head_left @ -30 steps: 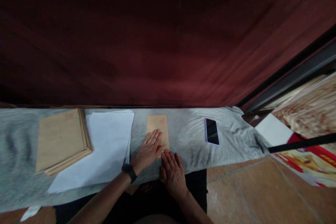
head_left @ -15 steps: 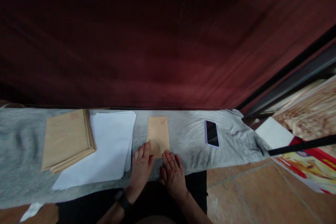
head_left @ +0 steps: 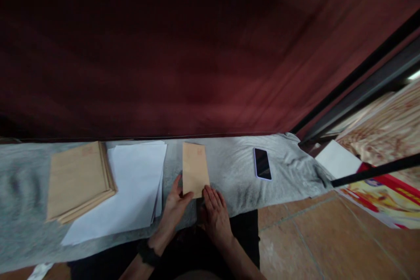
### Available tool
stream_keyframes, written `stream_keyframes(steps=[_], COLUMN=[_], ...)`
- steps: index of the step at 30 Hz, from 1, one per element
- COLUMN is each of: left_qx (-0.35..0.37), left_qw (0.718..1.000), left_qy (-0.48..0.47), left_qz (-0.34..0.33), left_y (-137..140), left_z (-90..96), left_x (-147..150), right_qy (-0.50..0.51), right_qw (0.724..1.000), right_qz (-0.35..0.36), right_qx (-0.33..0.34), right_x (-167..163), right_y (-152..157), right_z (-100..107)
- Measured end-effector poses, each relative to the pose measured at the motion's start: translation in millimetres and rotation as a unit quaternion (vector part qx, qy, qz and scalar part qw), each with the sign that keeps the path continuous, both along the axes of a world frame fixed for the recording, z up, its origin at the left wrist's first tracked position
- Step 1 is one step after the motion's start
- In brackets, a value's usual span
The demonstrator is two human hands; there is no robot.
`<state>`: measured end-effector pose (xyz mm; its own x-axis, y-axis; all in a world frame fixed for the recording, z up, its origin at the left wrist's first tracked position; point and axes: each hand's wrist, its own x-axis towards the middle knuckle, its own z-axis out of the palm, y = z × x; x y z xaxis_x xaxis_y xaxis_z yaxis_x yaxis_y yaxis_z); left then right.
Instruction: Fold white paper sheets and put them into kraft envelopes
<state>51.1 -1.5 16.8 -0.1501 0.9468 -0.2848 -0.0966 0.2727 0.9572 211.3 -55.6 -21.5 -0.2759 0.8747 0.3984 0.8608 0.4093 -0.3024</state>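
A small brown paper envelope with a reddish printed mark in its top right corner is in front of me, its left side slightly raised off the grey cloth. My left hand grips its lower left edge, thumb on top and fingers underneath. At the lower right corner, my right hand lies with fingers stretched out and side by side, fingertips touching the envelope; its thumb is partly in shadow. To the left are white paper sheets, partly under a stack of brown envelopes.
A phone in a pale purple case lies on the grey cloth to the right. Behind the cloth rises a dark red panel. Past a dark frame bar, a red and yellow printed box stands over the tiled floor.
My left hand has gone from lying on the envelope to gripping its left edge, which has lifted and tilted a little. The right hand stays at the lower right corner.
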Motion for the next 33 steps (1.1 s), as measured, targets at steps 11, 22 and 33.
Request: stream_keyframes(steps=[11,22,33], left_qx=[0.04,-0.114,-0.051], left_qw=[0.995,0.976,0.984], left_qy=[0.051,-0.142,-0.014], left_qz=[-0.078,-0.118,-0.17], left_y=[-19.5,-30.6,1.6], left_z=[28.6,13.6,5.1], left_x=[42.4,53.5,51.1], right_qy=[0.37,0.752,0.689], right_qw=[0.914,0.573,0.625], right_qz=[-0.135,-0.126,-0.148], right_qx=[-0.098,-0.301,-0.335], right_x=[19.4,-6.3,37.3], right_y=[33.8,30.0,37.9], right_z=[36.1,34.3,23.9])
